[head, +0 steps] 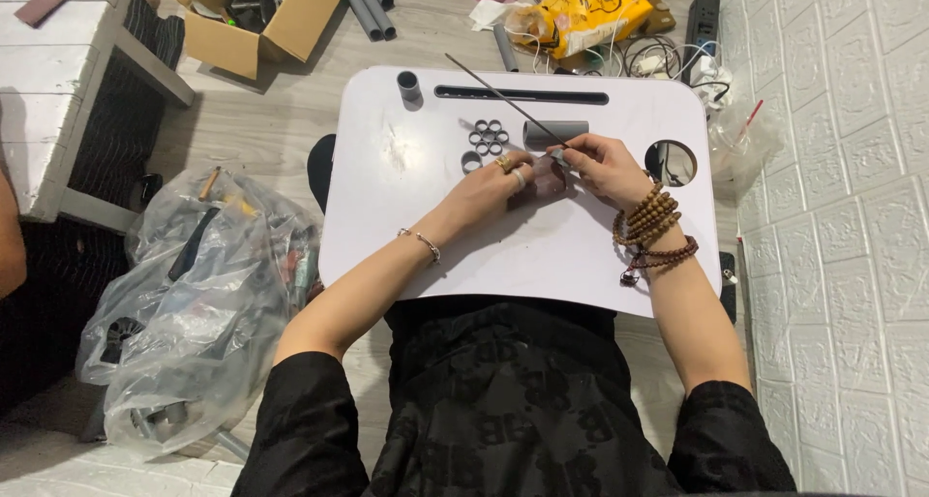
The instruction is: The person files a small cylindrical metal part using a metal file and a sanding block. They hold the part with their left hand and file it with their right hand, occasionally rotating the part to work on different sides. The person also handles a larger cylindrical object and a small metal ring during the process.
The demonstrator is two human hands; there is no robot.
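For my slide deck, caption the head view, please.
Both hands, left and right, work a thin rod beside grey pipe rings on a white lap table.

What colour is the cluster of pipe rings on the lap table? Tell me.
Grey, clearest in the head view: the ring cluster on the white lap table.

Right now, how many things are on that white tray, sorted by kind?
Grey pipe pieces: 2, the upright pipe piece and the lying pipe piece
Ring cluster: 1
Single ring: 1
Thin rod, in the right hand: 1
Total: 5
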